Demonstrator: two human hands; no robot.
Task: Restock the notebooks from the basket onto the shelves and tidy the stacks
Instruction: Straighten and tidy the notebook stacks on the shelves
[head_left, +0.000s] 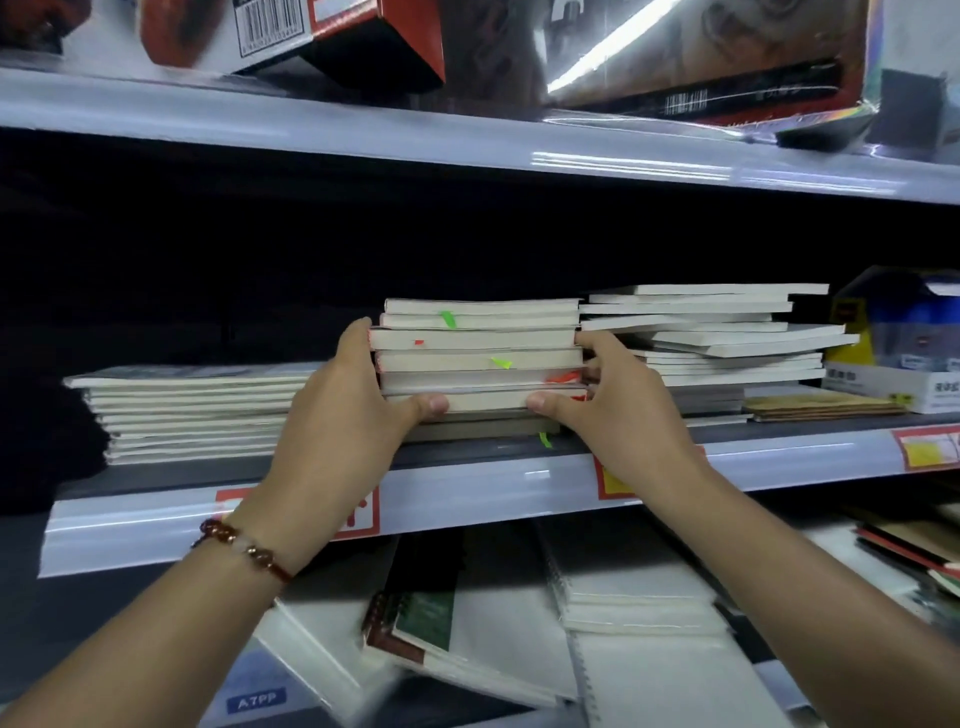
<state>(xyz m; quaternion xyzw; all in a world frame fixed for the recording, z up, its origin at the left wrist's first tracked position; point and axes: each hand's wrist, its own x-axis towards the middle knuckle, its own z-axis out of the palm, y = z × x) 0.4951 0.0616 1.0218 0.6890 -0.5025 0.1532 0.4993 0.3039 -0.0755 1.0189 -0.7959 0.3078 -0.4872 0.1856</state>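
Note:
A stack of several white-edged notebooks (480, 358) with green and red page tabs stands on the middle shelf (467, 488). My left hand (343, 415) grips its left side, thumb across the front of a lower notebook. My right hand (618, 410) grips the right side the same way, fingers between this stack and the one next to it. To the left lies a lower stack of wide notebooks (192, 413). A taller, uneven stack (727, 338) stands to the right. The basket is out of view.
Boxed goods (332, 36) fill the top shelf. A blue and yellow box (898, 338) and a flat brown notebook (821, 408) sit at the far right of the middle shelf. Spiral notebooks (639, 603) and slanted books (415, 623) lie on the lower shelf.

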